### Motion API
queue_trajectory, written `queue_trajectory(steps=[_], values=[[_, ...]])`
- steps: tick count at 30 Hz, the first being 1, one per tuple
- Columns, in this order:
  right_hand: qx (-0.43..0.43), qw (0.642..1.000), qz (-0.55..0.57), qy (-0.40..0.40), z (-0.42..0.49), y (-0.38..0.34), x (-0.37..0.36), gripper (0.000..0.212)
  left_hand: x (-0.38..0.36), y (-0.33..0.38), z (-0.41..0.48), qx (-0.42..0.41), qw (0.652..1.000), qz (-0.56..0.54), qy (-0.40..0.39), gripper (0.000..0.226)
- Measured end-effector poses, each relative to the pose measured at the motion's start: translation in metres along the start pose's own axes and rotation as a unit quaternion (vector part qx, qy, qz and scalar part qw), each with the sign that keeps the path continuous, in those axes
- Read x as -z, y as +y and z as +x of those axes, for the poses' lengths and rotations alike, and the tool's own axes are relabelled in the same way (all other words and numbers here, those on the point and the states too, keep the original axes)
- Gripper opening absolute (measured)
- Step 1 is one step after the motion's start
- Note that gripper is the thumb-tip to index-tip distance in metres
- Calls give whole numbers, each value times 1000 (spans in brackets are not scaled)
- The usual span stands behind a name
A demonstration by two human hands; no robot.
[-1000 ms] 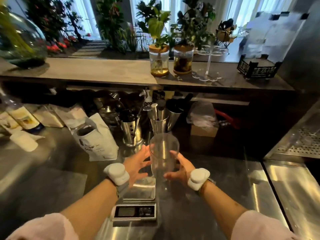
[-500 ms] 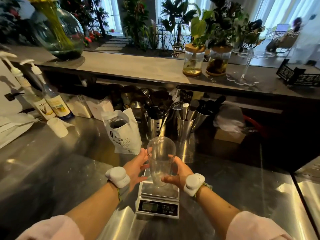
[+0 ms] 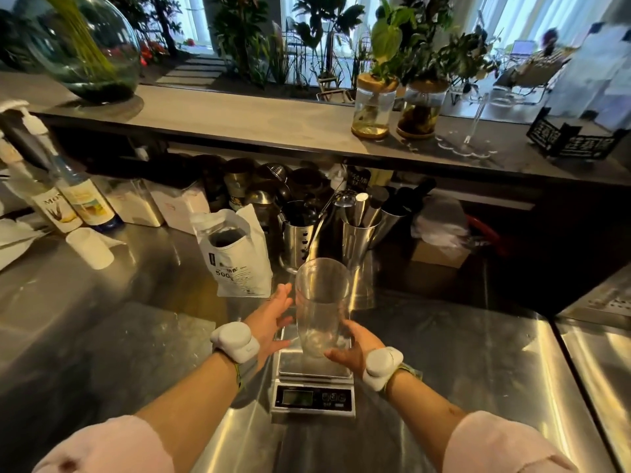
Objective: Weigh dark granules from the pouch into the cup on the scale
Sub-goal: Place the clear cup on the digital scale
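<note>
A tall clear plastic cup [image 3: 321,302], with nothing in it, stands upright on the platform of a small digital scale [image 3: 290,368] on the steel counter. My right hand [image 3: 356,349] wraps the cup's lower right side, fingers against its base. My left hand [image 3: 269,319] is just left of the cup, palm towards it, fingers spread, with a small gap. The white pouch [image 3: 242,268] stands open behind and to the left of the cup, dark granules visible in its mouth.
Two steel utensil holders [image 3: 300,240] [image 3: 358,240] stand right behind the cup. Pump syrup bottles [image 3: 85,203] and a small white cup lying on its side [image 3: 90,249] are at the left. A raised ledge carries plant jars [image 3: 374,110] and a round vase [image 3: 85,46].
Both hands brought the cup from beside the scale onto its platform. My left hand has since come off the cup and opened; my right hand stays on it.
</note>
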State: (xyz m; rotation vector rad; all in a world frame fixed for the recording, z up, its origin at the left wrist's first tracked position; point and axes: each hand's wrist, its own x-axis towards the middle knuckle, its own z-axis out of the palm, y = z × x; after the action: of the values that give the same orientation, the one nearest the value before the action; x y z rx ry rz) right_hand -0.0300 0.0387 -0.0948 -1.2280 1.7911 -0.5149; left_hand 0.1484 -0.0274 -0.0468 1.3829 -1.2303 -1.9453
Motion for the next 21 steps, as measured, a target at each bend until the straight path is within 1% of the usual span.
queue_trajectory(steps=[2, 3, 5, 8, 11, 13, 15, 16, 18, 19, 21], values=[[-68, 995, -74, -17, -6, 10, -7, 42, 5, -5, -1, 15, 1000, -2, 21, 64], [-88, 991, -100, -33, -9, 15, -12, 33, 8, -7, -2, 24, 999, -3, 26, 61], [-89, 986, -127, -61, -17, 22, -23, 26, 14, -13, -3, 46, 999, -6, 25, 59], [-89, 981, -145, -92, -24, 30, -35, 30, 18, -20, -5, 72, 997, -12, 19, 60], [-151, 983, -79, -64, -28, 30, -44, 26, 21, -28, -6, 88, 996, -10, 10, 58], [-152, 984, -81, -44, -28, 32, -46, 26, 23, -33, -6, 93, 996, -7, 7, 57], [-129, 982, -131, -42, -31, 33, -47, 27, 24, -37, -5, 100, 995, -4, 4, 55], [-95, 980, -169, -50, -32, 34, -49, 27, 24, -39, -5, 102, 995, -4, 0, 55], [-72, 974, -210, -40, -35, 35, -48, 29, 24, -40, -6, 108, 994, -3, -8, 55], [-74, 971, -224, -40, -37, 35, -48, 31, 24, -40, -7, 110, 994, -1, -12, 55], [-84, 975, -200, -41, -39, 35, -46, 40, 24, -40, -7, 109, 994, 2, -15, 54]])
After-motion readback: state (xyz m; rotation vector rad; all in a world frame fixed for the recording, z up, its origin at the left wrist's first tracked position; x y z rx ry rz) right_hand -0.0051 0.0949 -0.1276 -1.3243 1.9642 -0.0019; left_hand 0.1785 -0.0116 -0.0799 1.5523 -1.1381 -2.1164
